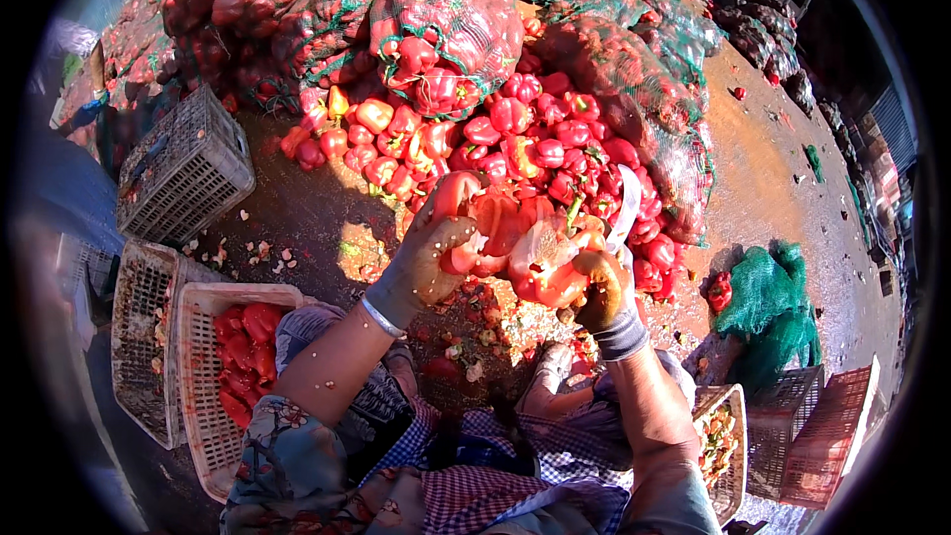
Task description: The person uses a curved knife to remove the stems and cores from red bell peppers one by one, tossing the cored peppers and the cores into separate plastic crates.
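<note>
On the worker's side of the loose heap of glossy red bell peppers [555, 144], a split-open, pale-cored red bell pepper [543, 266] spans left to right, the gloved left hand [428, 256] pinching one part, the equally near gloved right hand [602, 294] the other, plus a long pale-bladed knife [626, 203].

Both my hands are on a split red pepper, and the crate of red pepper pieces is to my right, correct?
No, the head view shows the crate of pepper pieces to your left. Your left hand and right hand are on the split red pepper.
</note>
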Demonstrator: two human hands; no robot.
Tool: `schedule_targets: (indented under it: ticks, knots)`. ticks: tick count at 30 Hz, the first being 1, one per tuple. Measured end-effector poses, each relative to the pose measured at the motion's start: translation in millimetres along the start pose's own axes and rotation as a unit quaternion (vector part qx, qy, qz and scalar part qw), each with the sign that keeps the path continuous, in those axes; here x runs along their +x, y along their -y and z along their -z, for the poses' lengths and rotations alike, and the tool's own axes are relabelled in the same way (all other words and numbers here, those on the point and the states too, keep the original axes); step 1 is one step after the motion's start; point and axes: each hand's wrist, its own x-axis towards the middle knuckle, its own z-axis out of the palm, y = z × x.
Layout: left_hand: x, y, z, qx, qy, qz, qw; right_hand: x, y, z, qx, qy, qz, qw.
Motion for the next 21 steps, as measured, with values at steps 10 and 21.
schedule_targets:
  ticks: [10,21]
  knots:
    - [21,16,-13,0.137,-0.179,-0.025,0.974,44,53,6,0.265,0.038,-0.176,0.947]
    - [20,32,-6,0.109,-0.127,0.024,0.986,33,82,3,0.195,-0.023,-0.072,0.978]
